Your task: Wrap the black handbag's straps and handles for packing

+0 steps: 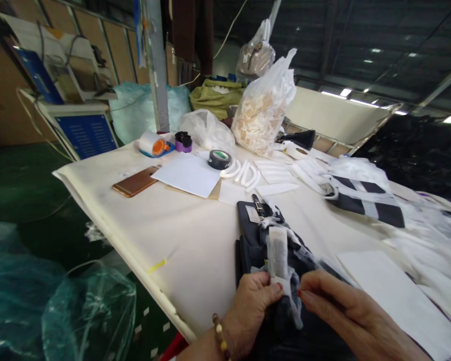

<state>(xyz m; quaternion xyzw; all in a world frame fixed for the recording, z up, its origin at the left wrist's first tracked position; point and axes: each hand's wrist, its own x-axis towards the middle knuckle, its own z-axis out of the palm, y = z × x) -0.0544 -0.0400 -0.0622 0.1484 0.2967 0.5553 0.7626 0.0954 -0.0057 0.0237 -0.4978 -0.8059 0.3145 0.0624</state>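
Observation:
A dark navy bag [250, 240] lies on the cream table [150, 215] in front of me, partly wrapped in thin white tissue. A white wrapped strip [277, 250] runs along its top. My left hand [252, 301] pinches the near end of that strip and tissue between thumb and fingers. My right hand [336, 306] is closed on the tissue and bag edge just to the right, fingertips almost meeting the left thumb.
On the table lie a phone [135, 181], white paper sheet [190, 174], black tape roll [219, 159], white curved pieces [244, 173], a striped black-and-white bag in plastic [364, 195] and a full plastic bag [261, 110]. The table edge drops left to bagged goods [86, 311].

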